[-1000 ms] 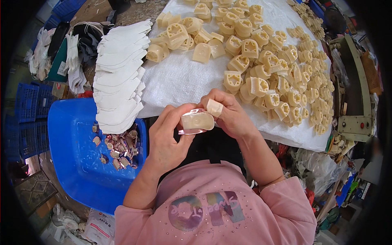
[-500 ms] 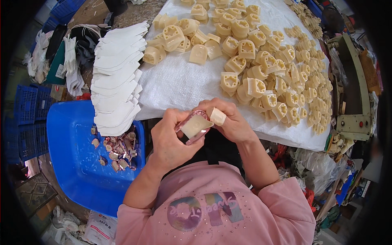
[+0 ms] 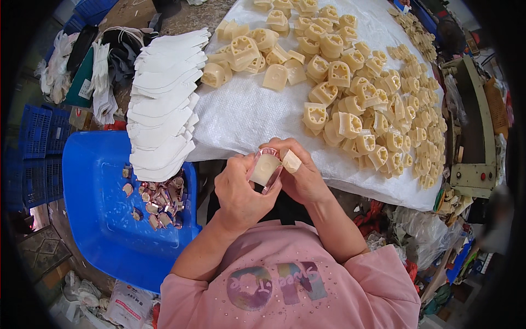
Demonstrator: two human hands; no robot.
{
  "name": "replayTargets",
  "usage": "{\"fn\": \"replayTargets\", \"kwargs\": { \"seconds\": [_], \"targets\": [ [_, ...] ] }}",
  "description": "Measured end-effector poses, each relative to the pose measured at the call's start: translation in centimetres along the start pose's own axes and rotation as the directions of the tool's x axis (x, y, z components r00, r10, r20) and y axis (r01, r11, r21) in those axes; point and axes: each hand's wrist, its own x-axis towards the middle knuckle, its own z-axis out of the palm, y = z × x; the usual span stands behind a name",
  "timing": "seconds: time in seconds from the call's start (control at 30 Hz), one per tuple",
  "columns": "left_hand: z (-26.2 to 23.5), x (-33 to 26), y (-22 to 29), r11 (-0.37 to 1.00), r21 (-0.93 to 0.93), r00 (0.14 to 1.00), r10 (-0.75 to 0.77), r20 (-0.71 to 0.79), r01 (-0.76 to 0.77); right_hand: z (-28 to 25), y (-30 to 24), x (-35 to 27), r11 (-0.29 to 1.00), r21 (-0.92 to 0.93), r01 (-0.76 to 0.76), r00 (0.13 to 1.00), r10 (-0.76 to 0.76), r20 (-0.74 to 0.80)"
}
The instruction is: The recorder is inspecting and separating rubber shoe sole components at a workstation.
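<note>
From where I stand, the left hand (image 3: 241,187) has its grip closed around 1 cream piece (image 3: 264,170) edged in shiny pink, the right hand (image 3: 302,180) pinching its right side, just before the white-covered table (image 3: 235,118), right of the blue tub (image 3: 98,236)

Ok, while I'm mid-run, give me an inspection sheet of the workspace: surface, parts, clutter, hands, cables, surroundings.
Surface: white woven sheet, slightly wrinkled.
Parts: cream blocks heaped on the sheet, mostly to the right; overlapping white cut pieces at its left; small pink-and-cream pieces inside the blue tub.
Clutter: crumpled clear plastic lower right; printed white sack lower left.
Hands: left hand grips a pink-edged cream piece; right hand, its thumb wrapped in a cream cover, is against the piece's right side.
Cables: nothing seen.
Surroundings: blue crates left; pale green metal frame right.
</note>
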Motion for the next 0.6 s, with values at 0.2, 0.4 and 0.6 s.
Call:
{"fn": "replayTargets", "kwargs": {
  "seconds": [0.2, 0.4, 0.6],
  "targets": [
    [0.4, -0.4, -0.5, 0.996, 0.089, 0.998, -0.005, -0.056, 0.01, 1.5, -0.7, 0.5, 0.727, -0.679, 0.102, 0.983, -0.178, -0.042],
    [-0.8, 0.0, -0.7, 0.975, -0.096, 0.979, -0.2, 0.028, 0.202, 0.2, 0.2, 0.8, 0.868, -0.496, 0.024, 0.995, -0.067, -0.068],
    [-2.4, -0.5, -1.1, 0.429, -0.671, 0.792, -0.416, 0.447, 0.604, -1.1, 0.1, 1.7, 0.933, -0.31, 0.185, 0.938, -0.074, 0.337]
  ]
}}
